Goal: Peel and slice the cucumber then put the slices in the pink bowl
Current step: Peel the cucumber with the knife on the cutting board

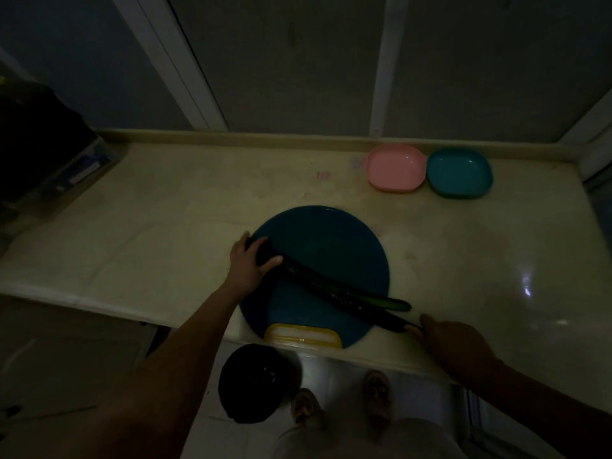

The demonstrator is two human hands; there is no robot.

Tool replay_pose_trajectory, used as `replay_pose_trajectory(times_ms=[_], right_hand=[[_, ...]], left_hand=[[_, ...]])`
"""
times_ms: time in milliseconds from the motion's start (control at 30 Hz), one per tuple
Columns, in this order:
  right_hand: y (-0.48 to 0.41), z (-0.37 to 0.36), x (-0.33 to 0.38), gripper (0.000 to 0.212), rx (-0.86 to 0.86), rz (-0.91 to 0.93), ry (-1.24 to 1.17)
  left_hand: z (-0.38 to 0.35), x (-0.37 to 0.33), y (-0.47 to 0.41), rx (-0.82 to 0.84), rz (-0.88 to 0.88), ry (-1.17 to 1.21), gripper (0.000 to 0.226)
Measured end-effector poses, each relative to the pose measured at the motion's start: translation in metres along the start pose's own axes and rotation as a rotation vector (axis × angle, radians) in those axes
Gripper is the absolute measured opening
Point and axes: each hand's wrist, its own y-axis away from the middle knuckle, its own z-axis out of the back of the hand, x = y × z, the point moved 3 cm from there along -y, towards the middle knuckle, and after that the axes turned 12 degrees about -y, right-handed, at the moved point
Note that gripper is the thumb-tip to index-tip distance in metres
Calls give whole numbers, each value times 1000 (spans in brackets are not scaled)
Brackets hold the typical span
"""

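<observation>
Dimly lit. Right hand (453, 342) sits near the worktop's (132, 210) front edge, fingers curled round the handle of a long dark tool (390, 321), kind unclear, lying along the cucumber (351, 290). Cucumber lies slantwise on the round blue cutting board (331, 240). Left hand (246, 263) fingers grip its left end. Pink bowl (395, 167) at the back, just beside a teal bowl (458, 172).

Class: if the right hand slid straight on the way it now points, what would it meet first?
Probably the cucumber, lying just ahead on the blue board; the right hand grips a dark tool aimed along it. Depth unclear.
</observation>
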Motion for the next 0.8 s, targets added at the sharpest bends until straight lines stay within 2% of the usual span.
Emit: replay_pose_trajectory(times_ms=[67,133,233,367,500,633,733,800], right_hand=[[4,3,-3,81,15,-15,-3],[5,8,-1,75,4,1,-1],[-2,13,14,79,-24,65,-19],[-25,1,35,84,-61,86,-27],[-45,-17,47,70,3,154,-19],[-66,-17,60,59,72,113,20],[-73,-16,65,54,76,104,91],[-75,-16,67,57,61,91,82]], left_hand=[[1,2,3,-27,64,62,64],[0,3,7,6,71,137,70],[2,4,12,8,46,80,79],[5,0,17,-23,60,2,80],[1,1,26,-20,121,-47,83],[-5,3,33,-26,121,-23,83],[-6,4,35,-42,144,83,98],[-6,4,35,-31,146,175,110]])
